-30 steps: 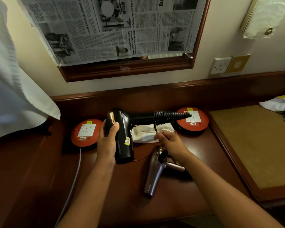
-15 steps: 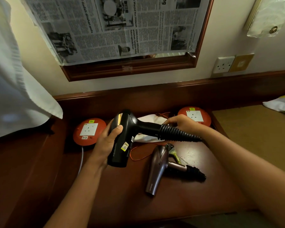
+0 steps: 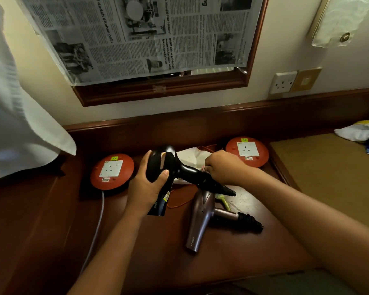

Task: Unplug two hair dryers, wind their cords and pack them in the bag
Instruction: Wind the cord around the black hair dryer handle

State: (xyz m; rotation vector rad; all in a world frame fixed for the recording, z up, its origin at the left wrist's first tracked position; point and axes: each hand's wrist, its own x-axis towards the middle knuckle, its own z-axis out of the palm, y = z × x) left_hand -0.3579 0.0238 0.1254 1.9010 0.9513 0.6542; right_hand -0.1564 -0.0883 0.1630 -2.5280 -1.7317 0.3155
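**Black dryer held over the desk, second dryer lying flat**

The desk [image 3: 51,241] runs out of view at the bottom and left; a white cloth [image 3: 13,124] hangs over its left end, blurred, and its top is cut off; the mirror [image 3: 162,90] on the wall is almost wholly covered by a newspaper [image 3: 136,35], so only a thin strip of glass shows; most of the print is too small to read, though "ditahan polis" and "USNO keluar GRS" can be made out.

The white bag [image 3: 192,156] lies at the back of the desk, mostly hidden behind the black dryer [image 3: 166,167] and the right hand [image 3: 224,167]; an orange string trails from beneath it.

The left hand [image 3: 145,186] wraps around the black dryer's barrel, thumb across the front, holding it above the desk; a small yellow sticker near the nozzle is illegible. The right hand is curled at the dryer's handle end, by the ribbed cord sleeve; what exactly the fingers pinch cannot be told.

The mauve dryer [image 3: 198,220] rests on the desk below, near the right forearm; faint lettering near its nozzle is unreadable.

Two red round socket reels sit left [image 3: 112,171] and right [image 3: 247,151], each with a yellow tag and a label too small to read; a wall socket [image 3: 282,83] is above.
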